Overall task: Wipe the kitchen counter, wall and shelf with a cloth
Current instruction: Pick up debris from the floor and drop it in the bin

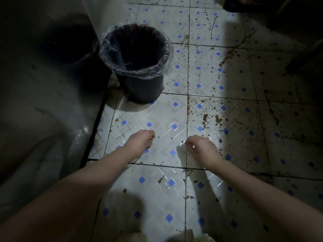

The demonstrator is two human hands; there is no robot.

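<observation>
Head view looks straight down at a tiled floor [167, 110]: white tiles with small blue diamonds, dark grout lines. Brown stains and dark specks cover the tiles toward the right side; the left-centre tiles are cleaner and glossy.

Both bare forearms reach forward over the floor. Left hand [139, 141] has its grip curled shut, fingers folded in toward the palm. Right hand [202, 145] is likewise closed, fingertips pinched together. A thin, clear, film-like edge seems to run between and below the two hands, catching light near the right wrist; cannot tell for sure what it is or whether either hand actually pinches it. The hands sit well apart from each other, both above the same tile row.

A dark bin [138, 67] stands upright on the floor near the top-left, lined with a clear plastic bag [166, 49] folded over its rim. Its inside is dark; contents can't be made out. It sits just beside a grey wall or cabinet face [43, 102] that fills the left edge, mostly in shadow.

No cloth is visible anywhere in view; counter, task wall and shelf are also out of frame.
</observation>
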